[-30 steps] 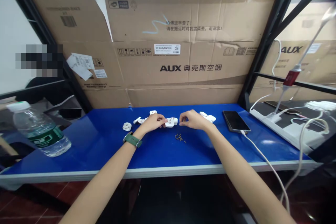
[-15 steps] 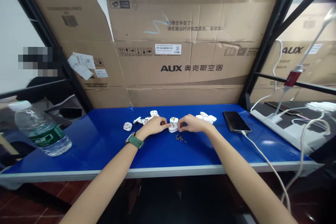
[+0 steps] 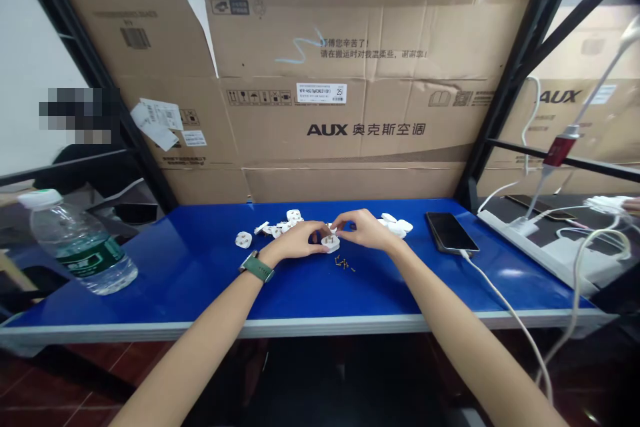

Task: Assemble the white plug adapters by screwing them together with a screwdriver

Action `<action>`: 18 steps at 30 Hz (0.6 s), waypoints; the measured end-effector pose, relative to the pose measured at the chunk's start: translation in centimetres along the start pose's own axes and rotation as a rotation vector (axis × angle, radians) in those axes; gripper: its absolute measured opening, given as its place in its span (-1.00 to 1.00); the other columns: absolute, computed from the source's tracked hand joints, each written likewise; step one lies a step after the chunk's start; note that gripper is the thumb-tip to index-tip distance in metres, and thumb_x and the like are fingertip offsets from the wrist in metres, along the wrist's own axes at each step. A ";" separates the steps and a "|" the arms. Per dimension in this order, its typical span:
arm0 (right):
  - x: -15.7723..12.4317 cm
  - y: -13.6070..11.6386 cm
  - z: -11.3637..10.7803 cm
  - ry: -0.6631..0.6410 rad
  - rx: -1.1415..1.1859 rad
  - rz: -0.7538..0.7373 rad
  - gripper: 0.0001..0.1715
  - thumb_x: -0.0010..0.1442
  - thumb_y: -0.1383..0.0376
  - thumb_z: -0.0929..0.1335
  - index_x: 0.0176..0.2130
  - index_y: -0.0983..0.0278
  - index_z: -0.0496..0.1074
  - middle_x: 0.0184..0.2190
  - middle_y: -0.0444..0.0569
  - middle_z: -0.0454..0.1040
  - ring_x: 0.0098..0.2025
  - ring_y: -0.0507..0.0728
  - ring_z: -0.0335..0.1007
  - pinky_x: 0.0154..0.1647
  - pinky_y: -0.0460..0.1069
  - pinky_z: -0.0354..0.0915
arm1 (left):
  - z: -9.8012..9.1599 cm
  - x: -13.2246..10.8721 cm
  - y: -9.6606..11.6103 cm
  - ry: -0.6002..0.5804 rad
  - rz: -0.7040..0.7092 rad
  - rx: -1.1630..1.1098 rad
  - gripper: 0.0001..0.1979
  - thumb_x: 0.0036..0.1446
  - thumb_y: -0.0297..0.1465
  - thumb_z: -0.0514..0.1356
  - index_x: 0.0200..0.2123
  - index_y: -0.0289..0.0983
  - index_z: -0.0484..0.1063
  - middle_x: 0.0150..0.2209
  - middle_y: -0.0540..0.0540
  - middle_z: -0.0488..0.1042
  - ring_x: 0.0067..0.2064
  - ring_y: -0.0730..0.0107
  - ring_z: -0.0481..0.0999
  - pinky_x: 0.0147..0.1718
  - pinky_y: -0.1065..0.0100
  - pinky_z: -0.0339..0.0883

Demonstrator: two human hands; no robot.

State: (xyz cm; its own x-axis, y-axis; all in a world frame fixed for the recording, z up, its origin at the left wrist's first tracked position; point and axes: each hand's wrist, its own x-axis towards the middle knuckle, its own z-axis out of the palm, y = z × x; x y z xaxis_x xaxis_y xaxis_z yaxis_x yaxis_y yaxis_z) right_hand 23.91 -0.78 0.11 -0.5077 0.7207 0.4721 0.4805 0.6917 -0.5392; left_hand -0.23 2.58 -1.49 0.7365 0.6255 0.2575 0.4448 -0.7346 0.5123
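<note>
On the blue table my left hand [image 3: 304,239] curls its thumb and fingers against the left side of a white plug piece [image 3: 331,243] that has metal pins. My right hand [image 3: 361,228] pinches a small white part at the top of that piece; its fingers partly hide the part. Just below lie several brass screws [image 3: 342,261]. Several white plug pieces [image 3: 273,229] are scattered behind my left hand, with one more [image 3: 243,239] apart at the left. White covers [image 3: 396,225] sit in a pile beyond my right hand.
A water bottle [image 3: 83,243] stands tilted in view at the left. A phone [image 3: 451,232] with a white cable lies at the right, beside a power strip [image 3: 530,240]. A cardboard sheet [image 3: 350,183] walls the back. A person is behind the frame at the left.
My right hand has moved slightly up and left, over the top of the plug piece. My left hand has closed in against its side. The upper white part is now mostly covered by fingers.
</note>
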 end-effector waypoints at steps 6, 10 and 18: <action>0.3 0.7 1.0 -0.017 -0.063 0.000 -0.87 0.21 0.37 0.43 -0.23 0.21 0.63 -0.26 -0.05 0.65 -0.20 0.14 0.56 -0.11 -0.01 0.36 | 0.7 0.1 0.6 0.005 -0.047 0.060 -0.46 0.00 -0.01 0.42 -0.07 -0.20 0.45 -0.23 -0.06 0.54 -0.27 0.21 0.50 -0.33 0.32 0.22; 0.3 1.2 1.6 -0.015 -0.128 -0.047 -0.87 0.20 0.40 0.44 -0.24 0.22 0.63 -0.24 -0.02 0.57 -0.21 0.12 0.50 -0.13 -0.02 0.34 | 0.7 0.0 0.5 -0.017 0.011 0.109 -0.52 0.04 -0.03 0.40 -0.11 -0.20 0.45 -0.21 -0.07 0.49 -0.26 0.24 0.45 -0.31 0.32 0.21; 0.2 0.8 2.5 -0.035 -0.277 -0.013 -0.85 0.24 0.38 0.42 -0.20 0.21 0.62 -0.24 -0.03 0.50 -0.24 0.10 0.45 -0.25 -0.06 0.23 | 0.5 0.1 -0.5 -0.046 0.041 0.105 -0.70 0.23 -0.12 0.29 -0.18 -0.22 0.42 -0.21 -0.06 0.42 -0.26 0.30 0.41 -0.28 0.32 0.20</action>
State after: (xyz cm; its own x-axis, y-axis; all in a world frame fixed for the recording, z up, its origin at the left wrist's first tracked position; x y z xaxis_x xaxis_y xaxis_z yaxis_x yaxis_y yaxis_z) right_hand 22.46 -0.23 -1.96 -0.5375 0.7128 0.4505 0.6483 0.6910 -0.3198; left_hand -0.07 2.87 -2.14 0.7766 0.5837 0.2369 0.4635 -0.7842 0.4126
